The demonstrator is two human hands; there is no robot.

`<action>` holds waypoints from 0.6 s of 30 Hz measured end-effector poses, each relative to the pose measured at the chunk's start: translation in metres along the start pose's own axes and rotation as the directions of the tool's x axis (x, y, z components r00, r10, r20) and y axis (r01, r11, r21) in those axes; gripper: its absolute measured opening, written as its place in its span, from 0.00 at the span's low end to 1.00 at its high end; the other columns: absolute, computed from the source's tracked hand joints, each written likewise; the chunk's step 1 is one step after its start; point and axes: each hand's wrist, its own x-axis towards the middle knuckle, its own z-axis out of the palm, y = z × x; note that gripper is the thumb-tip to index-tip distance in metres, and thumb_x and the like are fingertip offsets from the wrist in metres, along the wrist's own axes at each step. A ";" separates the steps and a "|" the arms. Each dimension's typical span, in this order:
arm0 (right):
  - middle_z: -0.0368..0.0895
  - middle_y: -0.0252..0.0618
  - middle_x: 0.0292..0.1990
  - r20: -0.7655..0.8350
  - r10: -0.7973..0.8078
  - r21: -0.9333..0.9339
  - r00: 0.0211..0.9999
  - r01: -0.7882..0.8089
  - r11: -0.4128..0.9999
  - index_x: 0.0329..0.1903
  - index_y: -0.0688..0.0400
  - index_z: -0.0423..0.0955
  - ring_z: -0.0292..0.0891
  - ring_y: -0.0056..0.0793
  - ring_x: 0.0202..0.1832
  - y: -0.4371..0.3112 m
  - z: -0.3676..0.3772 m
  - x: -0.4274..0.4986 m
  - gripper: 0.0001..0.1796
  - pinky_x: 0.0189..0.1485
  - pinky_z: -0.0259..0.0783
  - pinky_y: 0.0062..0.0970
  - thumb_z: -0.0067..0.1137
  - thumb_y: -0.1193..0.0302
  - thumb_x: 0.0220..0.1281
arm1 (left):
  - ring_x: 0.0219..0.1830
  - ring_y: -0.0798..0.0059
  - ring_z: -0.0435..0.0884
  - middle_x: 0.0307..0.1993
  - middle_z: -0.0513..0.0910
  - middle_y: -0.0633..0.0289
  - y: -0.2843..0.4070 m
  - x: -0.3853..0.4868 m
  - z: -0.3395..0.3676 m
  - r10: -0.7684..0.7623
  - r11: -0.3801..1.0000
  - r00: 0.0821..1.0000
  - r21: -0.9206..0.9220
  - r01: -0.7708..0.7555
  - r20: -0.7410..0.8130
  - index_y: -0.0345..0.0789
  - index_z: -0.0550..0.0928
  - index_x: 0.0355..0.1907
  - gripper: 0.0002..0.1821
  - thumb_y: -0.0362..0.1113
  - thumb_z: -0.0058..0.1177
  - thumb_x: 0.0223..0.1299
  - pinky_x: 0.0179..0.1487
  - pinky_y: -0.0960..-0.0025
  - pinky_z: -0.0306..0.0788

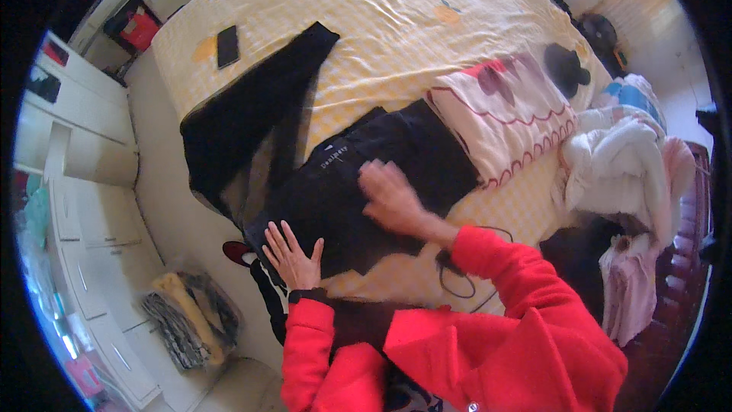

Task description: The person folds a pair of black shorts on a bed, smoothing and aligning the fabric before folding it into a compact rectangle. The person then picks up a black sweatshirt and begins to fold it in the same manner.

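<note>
A black garment with small lettering (343, 200) is spread over the near part of a bed. My left hand (293, 257) rests flat on its lower left part, fingers spread, with a dark band at the wrist. Over the garment's middle is my right hand (389, 194), slightly blurred, with nothing seen in its grip; whether it touches the cloth I cannot tell. Another long piece of black cloth (246, 109) stretches to the upper left; whether it belongs to the same garment is unclear. A pink and cream folded cloth (503, 114) lies against the garment's right edge.
A yellow patterned sheet (377, 51) covers the bed, with a black phone (227, 47) at the left. A dark object (566, 68) lies at the right, near piled white clothes (612, 166). A cable (457, 283) loops near my right forearm. A packed bag (191, 317) stands by white cabinets (103, 217).
</note>
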 end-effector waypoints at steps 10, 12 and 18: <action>0.55 0.49 0.73 0.063 0.273 -0.109 0.960 -0.265 0.958 0.71 0.59 0.59 0.46 0.50 0.76 0.084 -0.029 -0.068 0.37 0.76 0.41 0.50 0.57 0.59 0.63 | 0.79 0.60 0.40 0.77 0.48 0.56 -0.006 0.004 0.001 -0.025 0.998 0.973 0.067 0.010 0.228 0.40 0.55 0.76 0.51 0.67 0.52 0.57 0.77 0.49 0.34; 0.54 0.48 0.74 -0.050 0.328 -0.158 0.943 -0.332 0.930 0.72 0.59 0.57 0.46 0.48 0.76 0.097 -0.036 -0.081 0.37 0.77 0.40 0.47 0.56 0.61 0.64 | 0.79 0.59 0.41 0.77 0.49 0.55 -0.006 0.003 0.000 -0.030 0.999 0.978 0.050 0.020 0.208 0.38 0.56 0.75 0.51 0.66 0.54 0.57 0.77 0.49 0.34; 0.52 0.48 0.75 -0.030 0.437 -0.248 0.899 -0.430 0.868 0.74 0.61 0.54 0.46 0.47 0.76 0.101 -0.037 -0.085 0.36 0.77 0.40 0.44 0.49 0.59 0.69 | 0.79 0.59 0.43 0.77 0.51 0.55 -0.011 0.002 -0.004 -0.019 0.998 0.985 -0.056 0.029 0.173 0.38 0.56 0.75 0.51 0.63 0.58 0.55 0.77 0.50 0.36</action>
